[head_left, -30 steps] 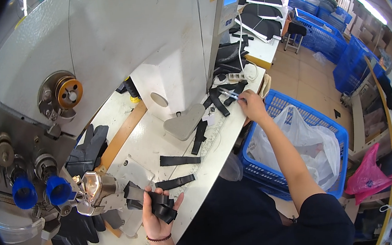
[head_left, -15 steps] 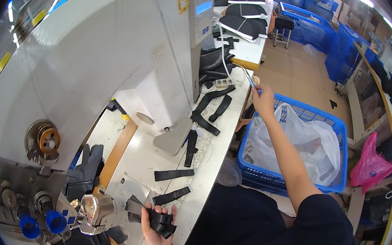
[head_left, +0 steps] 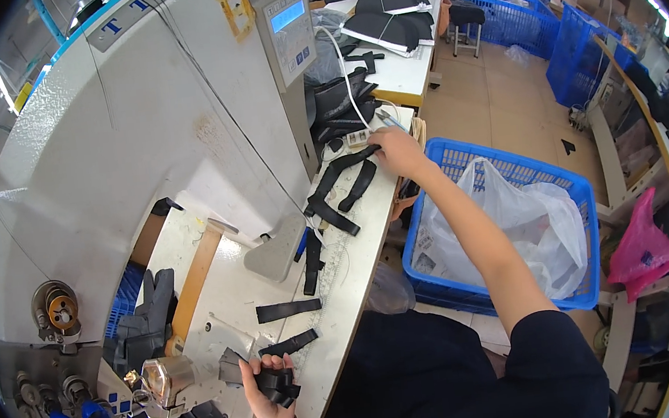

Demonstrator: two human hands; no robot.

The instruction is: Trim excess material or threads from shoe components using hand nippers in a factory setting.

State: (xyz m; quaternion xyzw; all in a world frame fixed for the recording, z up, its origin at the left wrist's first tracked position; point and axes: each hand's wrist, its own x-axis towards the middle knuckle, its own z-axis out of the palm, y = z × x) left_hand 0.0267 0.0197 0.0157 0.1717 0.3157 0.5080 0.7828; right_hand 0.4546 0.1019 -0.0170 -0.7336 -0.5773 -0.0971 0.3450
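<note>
My left hand (head_left: 269, 391) is closed round a bundle of short black straps (head_left: 278, 380) above the front of the white worktable (head_left: 344, 290). With my right arm stretched out, my right hand (head_left: 399, 152) has its fingertips closed on the far end of a long black strap (head_left: 337, 174) lying on the table. Just beyond that hand is a slim metal tool with some blue on it (head_left: 389, 118); its exact kind is hidden. Between my hands lie several loose black straps, among them a short one (head_left: 288, 310) and another (head_left: 314, 265).
At left stands a large pale sewing machine (head_left: 174, 103) with a control panel (head_left: 287, 29). A blue basket (head_left: 501, 149) lined with a clear plastic bag stands on the floor to the right. Black padded pieces (head_left: 384, 30) are stacked on the farther table. A pink bag (head_left: 644, 244) hangs at right.
My right hand has moved from the blue-handled tool beyond the table's edge to the long strap's end. My left hand keeps the bundle. The view has shifted slightly.
</note>
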